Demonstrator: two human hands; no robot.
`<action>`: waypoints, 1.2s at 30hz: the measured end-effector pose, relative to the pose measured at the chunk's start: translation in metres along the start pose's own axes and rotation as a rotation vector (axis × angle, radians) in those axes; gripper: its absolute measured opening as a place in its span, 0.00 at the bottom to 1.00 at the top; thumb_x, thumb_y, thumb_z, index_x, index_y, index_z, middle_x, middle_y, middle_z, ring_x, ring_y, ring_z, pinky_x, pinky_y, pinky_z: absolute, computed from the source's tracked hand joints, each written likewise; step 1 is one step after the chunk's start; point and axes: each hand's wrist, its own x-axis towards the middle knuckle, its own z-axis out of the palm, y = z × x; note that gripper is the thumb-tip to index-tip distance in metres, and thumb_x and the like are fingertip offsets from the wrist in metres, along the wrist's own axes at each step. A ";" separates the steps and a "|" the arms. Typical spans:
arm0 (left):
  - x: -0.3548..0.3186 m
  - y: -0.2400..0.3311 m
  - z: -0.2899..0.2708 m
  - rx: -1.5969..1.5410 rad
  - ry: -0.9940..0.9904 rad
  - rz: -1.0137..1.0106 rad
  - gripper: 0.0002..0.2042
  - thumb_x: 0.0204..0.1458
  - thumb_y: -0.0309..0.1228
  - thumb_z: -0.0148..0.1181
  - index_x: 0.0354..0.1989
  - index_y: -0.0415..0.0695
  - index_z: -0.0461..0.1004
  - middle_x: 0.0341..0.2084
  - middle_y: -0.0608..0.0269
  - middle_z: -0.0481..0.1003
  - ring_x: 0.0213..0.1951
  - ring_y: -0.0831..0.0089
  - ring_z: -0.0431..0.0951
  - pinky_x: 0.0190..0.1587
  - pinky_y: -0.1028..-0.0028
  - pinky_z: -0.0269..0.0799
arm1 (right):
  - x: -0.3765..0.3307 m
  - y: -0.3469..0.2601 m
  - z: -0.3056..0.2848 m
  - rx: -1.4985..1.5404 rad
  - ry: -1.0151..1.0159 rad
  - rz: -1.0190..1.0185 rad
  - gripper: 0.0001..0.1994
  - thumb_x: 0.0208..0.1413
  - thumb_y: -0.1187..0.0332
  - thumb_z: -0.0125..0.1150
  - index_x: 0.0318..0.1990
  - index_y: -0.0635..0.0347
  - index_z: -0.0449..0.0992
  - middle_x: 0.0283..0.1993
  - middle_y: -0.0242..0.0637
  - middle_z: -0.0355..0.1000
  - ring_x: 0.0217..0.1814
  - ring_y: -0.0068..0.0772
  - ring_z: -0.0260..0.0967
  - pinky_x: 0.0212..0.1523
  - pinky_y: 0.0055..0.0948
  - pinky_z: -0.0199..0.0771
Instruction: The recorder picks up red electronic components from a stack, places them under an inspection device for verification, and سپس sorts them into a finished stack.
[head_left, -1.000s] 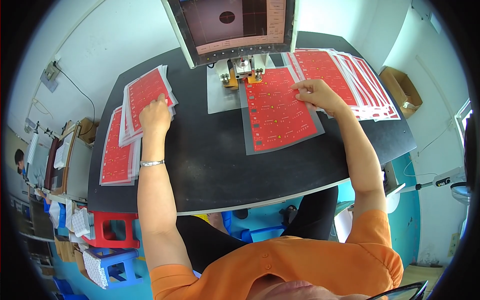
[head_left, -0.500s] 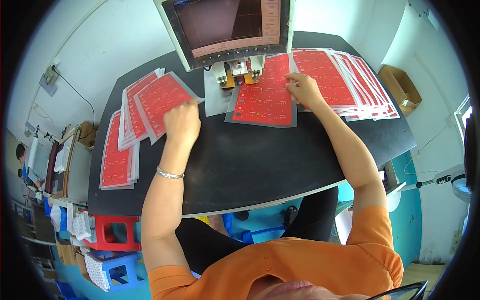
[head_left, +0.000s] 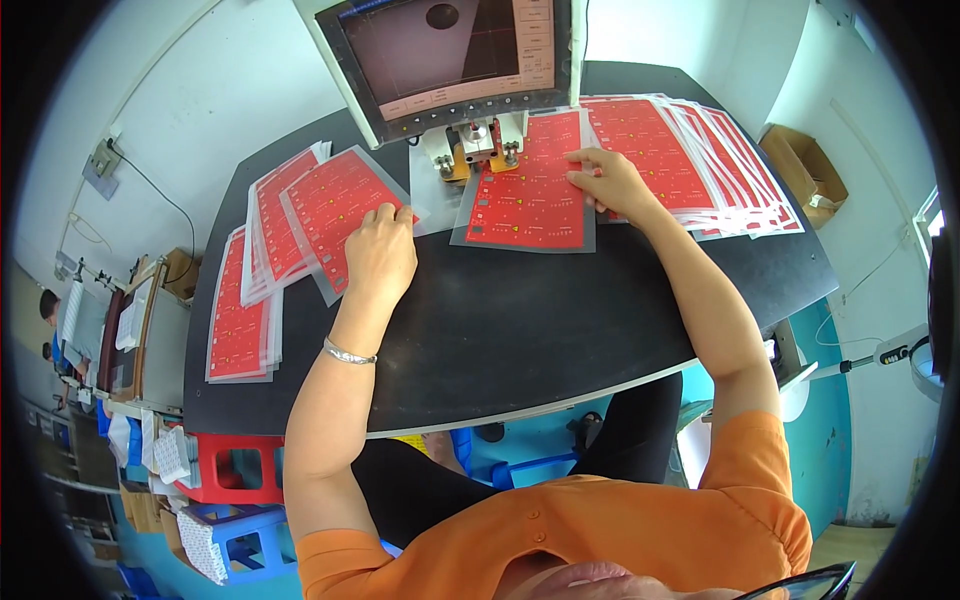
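The left hand (head_left: pixel 383 248) is mostly closed, its fingers bent over the right-hand corner of the slanted red sheet (head_left: pixel 350 200) and gripping it, though the thumb's placing is hard to make out; that sheet overlaps the left pile (head_left: pixel 272 192) on the black table (head_left: pixel 490 330). The right hand (head_left: pixel 612 185) is partly curled, thumb and forefinger pinching the right edge of the centre red sheet (head_left: pixel 530 205), whose upper left part lies beneath the machine head (head_left: pixel 478 140), near the right stack (head_left: pixel 645 135)
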 end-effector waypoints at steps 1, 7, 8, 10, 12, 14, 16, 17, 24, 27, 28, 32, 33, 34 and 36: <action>0.000 0.000 0.000 0.001 0.000 -0.004 0.12 0.54 0.26 0.58 0.46 0.42 0.79 0.34 0.59 0.76 0.40 0.61 0.79 0.38 0.65 0.80 | -0.001 0.003 -0.001 -0.001 -0.003 -0.002 0.16 0.60 0.69 0.61 0.54 0.63 0.78 0.23 0.33 0.72 0.18 0.18 0.65 0.20 0.23 0.67; -0.002 0.003 -0.003 -0.019 0.044 0.026 0.11 0.49 0.23 0.59 0.42 0.40 0.80 0.33 0.58 0.76 0.38 0.61 0.79 0.36 0.67 0.80 | 0.003 0.011 0.005 0.069 0.007 0.024 0.16 0.59 0.70 0.61 0.54 0.64 0.78 0.21 0.31 0.71 0.16 0.17 0.64 0.19 0.22 0.66; -0.002 0.005 -0.004 -0.010 0.035 0.033 0.11 0.48 0.23 0.60 0.41 0.40 0.80 0.32 0.58 0.76 0.38 0.62 0.79 0.36 0.67 0.80 | 0.004 0.010 0.006 0.038 0.078 -0.008 0.17 0.58 0.70 0.61 0.54 0.64 0.78 0.21 0.32 0.72 0.16 0.18 0.65 0.20 0.22 0.67; -0.001 0.008 -0.007 -0.002 0.026 0.042 0.11 0.47 0.23 0.60 0.41 0.40 0.80 0.32 0.58 0.75 0.38 0.62 0.79 0.36 0.67 0.80 | 0.006 0.010 0.011 0.007 0.151 -0.039 0.17 0.58 0.70 0.62 0.54 0.64 0.78 0.21 0.33 0.72 0.16 0.19 0.66 0.20 0.22 0.68; -0.004 0.013 -0.011 -0.014 0.014 0.065 0.11 0.47 0.23 0.60 0.40 0.40 0.79 0.32 0.58 0.75 0.38 0.63 0.79 0.35 0.68 0.80 | 0.007 0.011 0.014 0.002 0.193 -0.062 0.17 0.58 0.70 0.62 0.54 0.64 0.78 0.21 0.34 0.73 0.17 0.20 0.69 0.22 0.23 0.70; -0.005 0.019 -0.014 -0.012 0.018 0.083 0.11 0.47 0.23 0.60 0.40 0.40 0.79 0.32 0.58 0.75 0.38 0.63 0.79 0.35 0.68 0.79 | 0.008 0.011 0.015 -0.019 0.211 -0.071 0.17 0.58 0.70 0.62 0.54 0.64 0.78 0.21 0.35 0.73 0.17 0.21 0.69 0.22 0.23 0.71; -0.005 0.022 -0.015 -0.006 0.023 0.099 0.11 0.47 0.23 0.60 0.40 0.40 0.79 0.32 0.59 0.75 0.38 0.63 0.79 0.35 0.68 0.79 | 0.009 0.013 0.015 -0.038 0.229 -0.083 0.17 0.57 0.70 0.62 0.54 0.64 0.78 0.21 0.35 0.73 0.16 0.22 0.69 0.22 0.24 0.71; -0.006 0.023 -0.015 -0.016 0.031 0.107 0.11 0.47 0.23 0.60 0.40 0.40 0.79 0.32 0.59 0.75 0.37 0.63 0.79 0.35 0.68 0.79 | 0.011 0.016 0.016 -0.045 0.239 -0.094 0.17 0.57 0.70 0.62 0.53 0.64 0.78 0.20 0.36 0.73 0.16 0.22 0.69 0.22 0.24 0.71; -0.005 0.025 -0.012 -0.040 0.024 0.087 0.16 0.50 0.24 0.58 0.49 0.38 0.77 0.34 0.60 0.74 0.40 0.64 0.77 0.38 0.67 0.77 | 0.014 0.025 0.015 -0.069 0.303 -0.170 0.18 0.58 0.67 0.61 0.54 0.66 0.76 0.33 0.41 0.77 0.17 0.24 0.71 0.23 0.27 0.73; -0.006 0.023 -0.007 -0.049 0.001 0.061 0.19 0.51 0.24 0.57 0.54 0.37 0.75 0.37 0.59 0.74 0.42 0.63 0.76 0.43 0.65 0.75 | 0.013 0.020 0.015 -0.090 0.321 -0.155 0.19 0.59 0.65 0.61 0.55 0.66 0.75 0.42 0.43 0.76 0.19 0.26 0.72 0.24 0.27 0.74; -0.006 0.022 -0.006 -0.046 0.000 0.059 0.19 0.51 0.24 0.57 0.54 0.37 0.75 0.37 0.59 0.74 0.42 0.63 0.76 0.43 0.65 0.75 | 0.011 0.019 0.015 -0.087 0.319 -0.157 0.19 0.59 0.65 0.61 0.55 0.66 0.75 0.42 0.43 0.76 0.19 0.26 0.72 0.24 0.27 0.74; -0.010 0.016 0.005 -0.077 0.078 0.065 0.18 0.55 0.28 0.56 0.54 0.38 0.74 0.46 0.53 0.75 0.47 0.58 0.75 0.49 0.61 0.72 | 0.010 0.016 0.020 -0.061 0.332 -0.183 0.21 0.59 0.64 0.62 0.56 0.65 0.74 0.45 0.44 0.76 0.23 0.30 0.74 0.25 0.28 0.76; -0.011 0.015 0.008 -0.081 0.131 0.095 0.17 0.56 0.29 0.56 0.54 0.38 0.74 0.49 0.50 0.74 0.48 0.56 0.75 0.51 0.59 0.71 | 0.010 0.017 0.019 -0.076 0.341 -0.195 0.21 0.58 0.64 0.62 0.57 0.65 0.74 0.46 0.45 0.75 0.26 0.31 0.75 0.25 0.29 0.76; -0.010 0.017 0.008 -0.075 0.135 0.093 0.17 0.56 0.29 0.56 0.54 0.38 0.74 0.49 0.50 0.74 0.48 0.56 0.75 0.51 0.59 0.71 | 0.013 0.025 0.017 -0.073 0.342 -0.201 0.21 0.58 0.64 0.62 0.57 0.65 0.74 0.46 0.45 0.75 0.26 0.31 0.75 0.25 0.29 0.76; -0.009 0.024 0.007 -0.143 0.070 0.085 0.17 0.57 0.31 0.56 0.54 0.38 0.74 0.51 0.45 0.73 0.51 0.52 0.74 0.52 0.57 0.71 | 0.020 0.040 0.014 -0.374 0.432 -0.399 0.21 0.56 0.67 0.62 0.56 0.65 0.75 0.44 0.46 0.76 0.35 0.36 0.78 0.33 0.33 0.79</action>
